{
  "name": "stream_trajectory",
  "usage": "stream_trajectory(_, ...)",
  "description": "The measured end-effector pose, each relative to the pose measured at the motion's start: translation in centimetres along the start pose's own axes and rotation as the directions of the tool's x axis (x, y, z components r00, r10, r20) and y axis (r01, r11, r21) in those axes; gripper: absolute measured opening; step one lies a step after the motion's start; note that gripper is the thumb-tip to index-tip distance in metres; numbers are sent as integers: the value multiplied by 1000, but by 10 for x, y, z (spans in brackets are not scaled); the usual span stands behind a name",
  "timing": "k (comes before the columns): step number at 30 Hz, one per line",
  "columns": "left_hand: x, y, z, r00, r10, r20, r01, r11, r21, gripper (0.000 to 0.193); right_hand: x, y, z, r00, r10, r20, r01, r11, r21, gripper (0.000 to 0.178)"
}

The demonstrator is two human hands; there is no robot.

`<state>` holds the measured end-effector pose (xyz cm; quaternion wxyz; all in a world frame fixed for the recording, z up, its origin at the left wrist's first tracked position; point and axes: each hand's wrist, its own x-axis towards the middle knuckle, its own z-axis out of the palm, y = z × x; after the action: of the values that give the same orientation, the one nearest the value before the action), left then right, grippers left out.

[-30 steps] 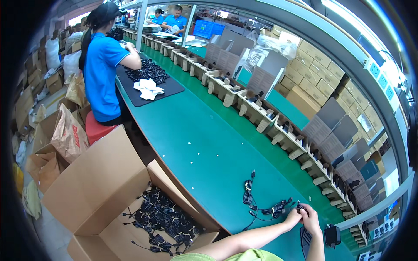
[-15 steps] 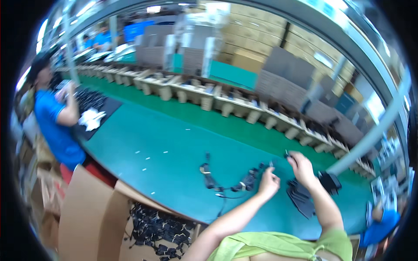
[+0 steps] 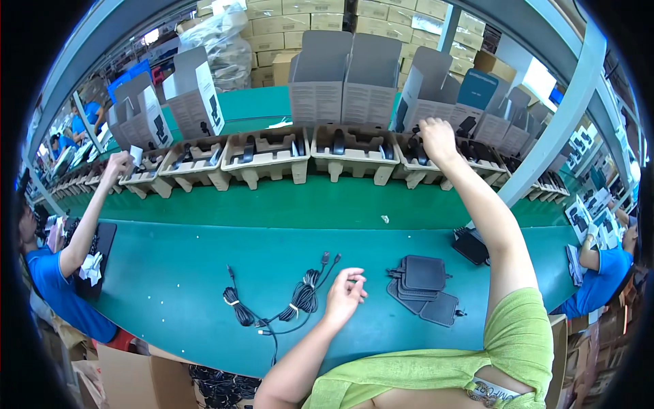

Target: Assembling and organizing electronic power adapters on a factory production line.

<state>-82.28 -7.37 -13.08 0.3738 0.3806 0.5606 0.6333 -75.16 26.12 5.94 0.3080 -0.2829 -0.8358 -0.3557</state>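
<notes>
My left hand [image 3: 346,294] hovers over the green table, fingers loosely curled and apart, with nothing in them. Just left of it lie bundled black cables [image 3: 304,296], tied with light bands, their plug ends pointing away from me; another tied coil [image 3: 238,311] is farther left. Stretched far forward, my right hand [image 3: 436,140] is closed over a moulded pulp tray [image 3: 417,176] in the row. A small dark piece shows at its fingertips, too hidden to name. Flat black square pads [image 3: 424,274] with short connectors lie stacked between my arms.
Pulp trays [image 3: 266,167] with dark parts line the far side, open grey boxes [image 3: 317,102] behind them. A black block [image 3: 470,247] sits beside my right forearm. A metal post [image 3: 552,140] slants at right. Co-workers in blue [image 3: 65,273] stand left and right. A carton [image 3: 136,375] holds cables below.
My right hand has moved from above the tabletop out to the tray row. The left hand has drawn back from the cable ends, its fingers loosened. The view has turned and levelled.
</notes>
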Motion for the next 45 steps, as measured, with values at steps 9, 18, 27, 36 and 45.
stream_trajectory(9,1,10,-1,999,-50,4,50,998,-34,23,-3,-26,105,970,-40,239,14,994,108,15)
stream_trajectory(18,-2,9,-4,997,-76,14,75,997,19,23,-8,-7,94,748,66,660,-591,518,618,45)
stream_trajectory(27,-4,24,9,993,-113,-37,115,992,55,24,-12,-4,97,802,1,598,-321,845,429,23)
stream_trajectory(36,-35,161,65,878,449,166,-473,867,155,23,-15,4,44,726,-72,684,-142,957,252,30)
stream_trajectory(45,-62,231,128,910,207,359,-385,106,917,9,-46,12,121,846,185,500,-459,729,507,34)
